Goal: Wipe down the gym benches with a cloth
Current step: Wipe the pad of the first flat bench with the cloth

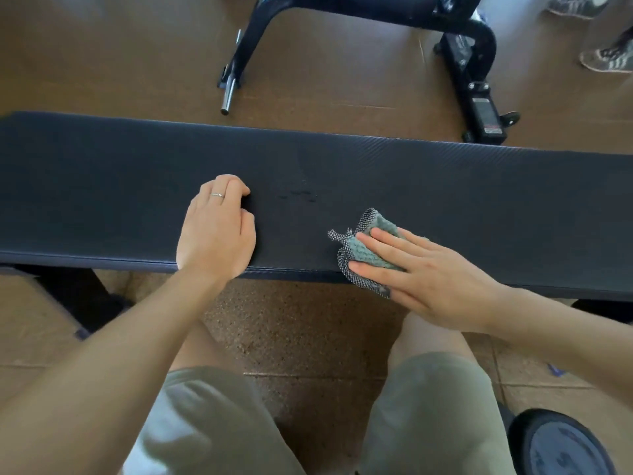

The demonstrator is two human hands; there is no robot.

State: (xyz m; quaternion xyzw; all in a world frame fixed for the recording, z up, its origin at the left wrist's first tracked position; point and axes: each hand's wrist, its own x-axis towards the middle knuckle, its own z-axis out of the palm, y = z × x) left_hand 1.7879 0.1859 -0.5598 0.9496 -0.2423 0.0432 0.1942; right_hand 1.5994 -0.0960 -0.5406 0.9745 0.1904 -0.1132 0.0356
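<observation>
A view looking down from a person's head at a long, dark padded bench that runs across the middle of the frame from left edge to right edge. The person's right hand, at centre right, lies flat on a small cloth, its fingers straight and slightly spread, pressing the cloth onto the bench near its front edge. The cloth is grey-green with a checked border, and one corner hangs just over that edge. The left hand, left of centre, rests on the bench with its fingers curled under, holding nothing; a ring shows on one finger. A few faint dark spots mark the padding between the two hands. Below, the person's knees in olive shorts fill the lower frame over a brown speckled floor. At the top, the black metal frame of other gym equipment stands on the floor behind the bench. A round dark weight plate sits in the lower right corner.
</observation>
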